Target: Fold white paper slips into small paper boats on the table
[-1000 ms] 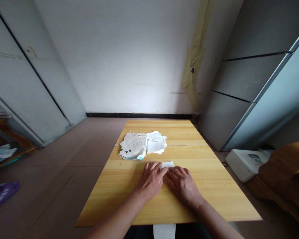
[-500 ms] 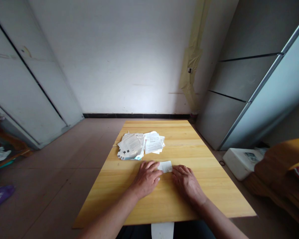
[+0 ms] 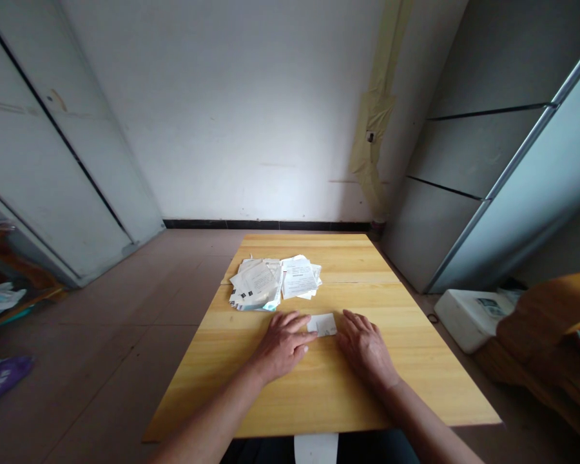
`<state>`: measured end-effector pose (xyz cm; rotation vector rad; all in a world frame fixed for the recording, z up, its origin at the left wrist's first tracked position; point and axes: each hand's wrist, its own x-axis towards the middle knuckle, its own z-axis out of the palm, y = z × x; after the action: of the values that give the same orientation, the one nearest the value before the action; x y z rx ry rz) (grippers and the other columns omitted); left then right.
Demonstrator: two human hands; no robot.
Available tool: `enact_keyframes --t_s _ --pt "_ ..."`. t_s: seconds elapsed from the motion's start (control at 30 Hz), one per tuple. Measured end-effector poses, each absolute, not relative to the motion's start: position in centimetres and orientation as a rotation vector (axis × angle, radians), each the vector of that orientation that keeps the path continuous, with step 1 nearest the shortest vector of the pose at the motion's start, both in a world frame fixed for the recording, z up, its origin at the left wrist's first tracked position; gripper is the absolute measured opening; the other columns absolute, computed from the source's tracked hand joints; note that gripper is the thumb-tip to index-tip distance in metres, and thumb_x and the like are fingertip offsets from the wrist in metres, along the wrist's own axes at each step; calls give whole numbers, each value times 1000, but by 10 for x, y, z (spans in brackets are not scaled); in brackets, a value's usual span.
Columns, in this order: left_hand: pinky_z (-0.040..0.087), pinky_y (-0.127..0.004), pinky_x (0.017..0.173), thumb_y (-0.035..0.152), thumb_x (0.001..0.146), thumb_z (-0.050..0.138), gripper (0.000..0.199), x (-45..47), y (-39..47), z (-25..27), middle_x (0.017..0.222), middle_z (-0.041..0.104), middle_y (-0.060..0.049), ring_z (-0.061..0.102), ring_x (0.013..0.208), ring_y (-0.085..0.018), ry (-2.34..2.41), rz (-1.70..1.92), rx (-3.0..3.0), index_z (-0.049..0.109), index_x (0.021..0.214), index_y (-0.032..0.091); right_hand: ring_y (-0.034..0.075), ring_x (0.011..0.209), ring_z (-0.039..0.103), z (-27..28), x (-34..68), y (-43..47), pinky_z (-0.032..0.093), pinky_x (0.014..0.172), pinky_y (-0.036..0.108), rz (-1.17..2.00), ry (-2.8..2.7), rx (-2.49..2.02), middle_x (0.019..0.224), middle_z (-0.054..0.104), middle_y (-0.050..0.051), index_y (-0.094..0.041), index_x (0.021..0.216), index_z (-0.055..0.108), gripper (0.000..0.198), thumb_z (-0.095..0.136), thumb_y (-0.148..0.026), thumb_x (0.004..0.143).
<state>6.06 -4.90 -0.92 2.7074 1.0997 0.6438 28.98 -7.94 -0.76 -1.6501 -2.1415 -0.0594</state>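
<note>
Head view, paper barer, right hand withdrawn

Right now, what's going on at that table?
The person's left hand touches the left side of a small white paper lying on the wooden table. The right hand lies just beside its right edge; contact is unclear. Farther back, a larger pile of papers lies left of a smaller pile.

Marks on the white slip are illegibly small; the left edge crops a purple object.
</note>
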Motion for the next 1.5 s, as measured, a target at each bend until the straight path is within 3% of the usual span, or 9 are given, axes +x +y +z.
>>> enact_keyframes --t_s 0.13,0.33,0.47,0.6,0.8,1.03,1.27,1.5 --pt "33 -46 105 15 81 59 39 61 -52 -11 137 50 -2 42 126 -22 1099 687 2733 64 114 34 31 116 50 -7 276 -67 41 89 48 -44 -2054 -1755 125 59 12 -20 101 63 19 58 -27 84" --pt "38 -44 102 12 79 57 34 62 -55 -10 134 52 -3 45 122 -23 1086 786 2756 67 106 31 26 106 55 -19 264 -56 40 91 43 102 -1858 -1561 109 66 9 -20 82 61 18 56 -9 70" --pt "42 -40 98 8 78 52 35 60 -57 -6 122 59 -4 52 111 -21 1028 924 2730 66 104 26 21 88 59 -20 271 -57 46 78 34 184 -1821 -1346 90 65 6 -21 69 55 18 48 -5 65" --pt "46 -39 91 7 75 47 30 56 -58 -4 103 65 -6 56 98 -20 1043 1094 2631 63 97 20 16 67 57 -19 281 -63 47 61 25 295 -1827 -1231 71 58 1 -22 71 51 18 43 -7 65" --pt "43 -41 91 9 77 46 38 66 -62 2 106 63 -7 54 102 -22 1023 1000 2675 59 110 21 17 74 62 -19 291 -68 50 68 27 378 -1951 -1165 81 64 4 -22 71 49 17 41 -7 68" --pt "43 -39 88 11 78 53 35 79 -61 -5 106 61 -6 52 100 -23 1240 877 2698 61 110 23 19 84 64 -21 298 -65 50 74 31 331 -2030 -1146 89 68 5 -22 70 53 19 43 -5 71" --pt "42 -43 91 16 76 60 25 78 -61 -9 114 58 -7 50 106 -25 1386 806 2643 66 98 24 19 87 62 -17 308 -70 49 77 33 306 -2118 -1150 89 69 4 -22 76 60 20 50 -5 75" --pt "39 -43 98 9 77 53 40 81 -65 -5 126 56 -6 46 119 -25 1175 813 2741 62 112 25 19 85 60 -14 307 -74 49 78 34 262 -2111 -1115 89 69 5 -22 77 62 20 47 -13 86"
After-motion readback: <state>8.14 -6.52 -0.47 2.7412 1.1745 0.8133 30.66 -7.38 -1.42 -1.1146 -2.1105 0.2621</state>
